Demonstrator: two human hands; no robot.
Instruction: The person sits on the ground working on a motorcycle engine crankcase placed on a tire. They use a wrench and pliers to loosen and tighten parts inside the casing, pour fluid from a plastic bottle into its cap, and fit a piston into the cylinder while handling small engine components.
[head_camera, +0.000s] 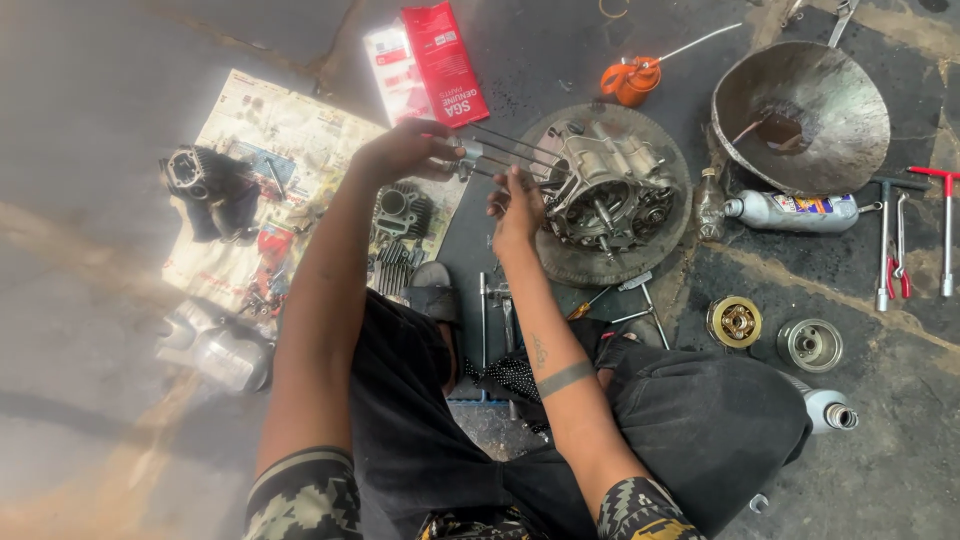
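1. Fingers of the left hand (405, 150) are pinched narrow around a small grey metal piece (466, 157) that sits at the free ends of the long studs (510, 150). How tight the grip is cannot be told.
2. Fingers of the right hand (515, 205) are curled loosely about the studs further along, just short of the engine case (605, 185). Whether they clamp a stud or only steady it is hidden.
3. The engine case lies just beyond the right fingertips on a round toothed disc (600, 265), with the studs running from it back toward the left fingers.
4. Judged from this hold, the work in hand is handling the small piece on the stud ends. Any travel along the studs calls for keeping it square to them and the case held steady.
5. Counted: three studs show clearly, and a fourth is uncertain.
6. Well beyond the right fingers:
   - one metal bowl (800, 115)
   - one orange oil can (630, 80)
   - one silver bottle (795, 210) lying down
   - two T-handle wrenches (885, 240)
   - two round parts (735, 322) on the floor
7. Past the left fingers lie two red-and-white cartons (425, 65). Beneath that wrist is one finned cylinder (400, 212) on a newspaper (250, 120).
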